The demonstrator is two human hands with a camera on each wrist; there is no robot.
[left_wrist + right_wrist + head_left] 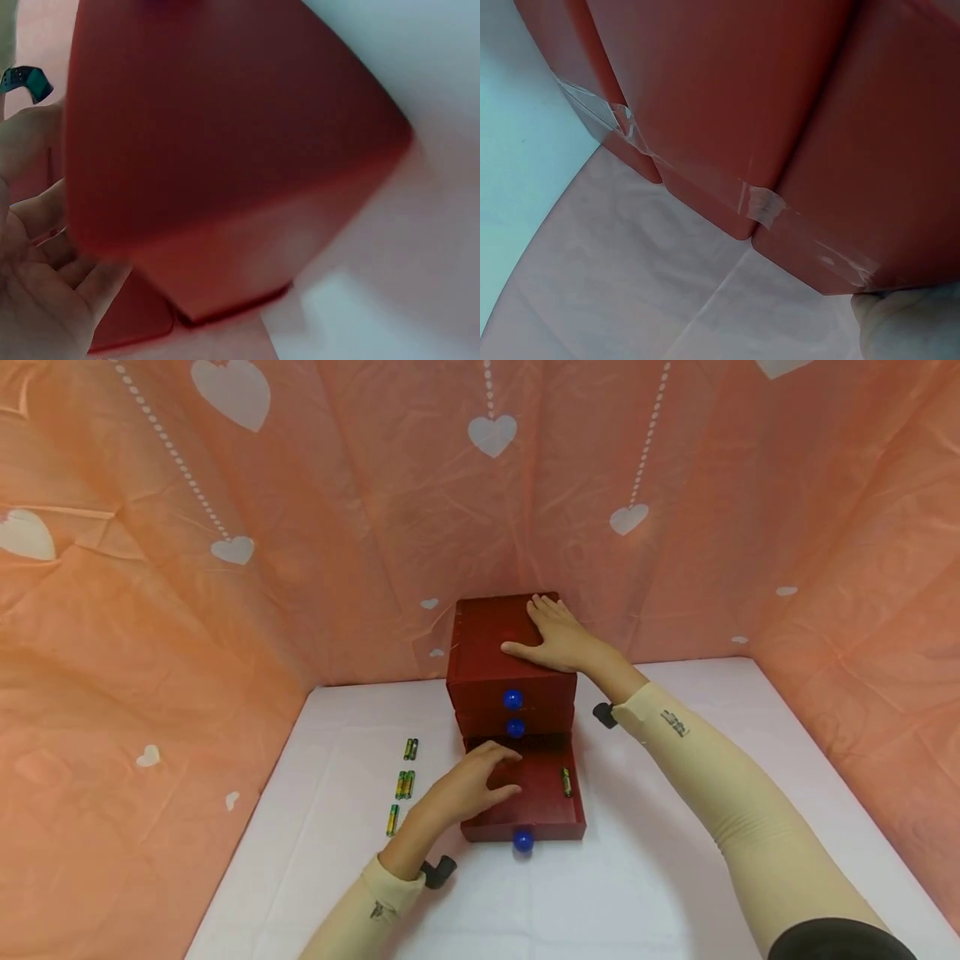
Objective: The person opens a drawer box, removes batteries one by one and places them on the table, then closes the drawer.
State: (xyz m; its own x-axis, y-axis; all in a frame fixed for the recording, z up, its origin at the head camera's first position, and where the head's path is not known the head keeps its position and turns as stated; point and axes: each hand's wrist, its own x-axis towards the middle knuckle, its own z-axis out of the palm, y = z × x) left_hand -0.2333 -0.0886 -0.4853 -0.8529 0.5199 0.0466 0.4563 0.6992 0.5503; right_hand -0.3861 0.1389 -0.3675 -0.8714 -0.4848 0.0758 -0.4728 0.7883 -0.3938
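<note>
A stack of dark red drawers (491, 631) stands at the back of the white table, its bottom drawer (525, 806) pulled out toward me. My right hand (555, 639) rests on the top of the stack with fingers spread. Over the left part of the open drawer hovers my left hand (465, 785), its fingers loosely bent and holding nothing. One green-and-gold battery (566, 782) lies in the drawer along its right wall. In the left wrist view, my left hand (49, 292) appears beside the red drawer wall (232, 270).
Several batteries (405, 784) lie on the table left of the stack. Blue knobs (523, 841) mark the drawer fronts. Clear tape (765, 204) runs across the stack's side in the right wrist view. Pink cloth with hearts (390, 510) hangs behind and at both sides.
</note>
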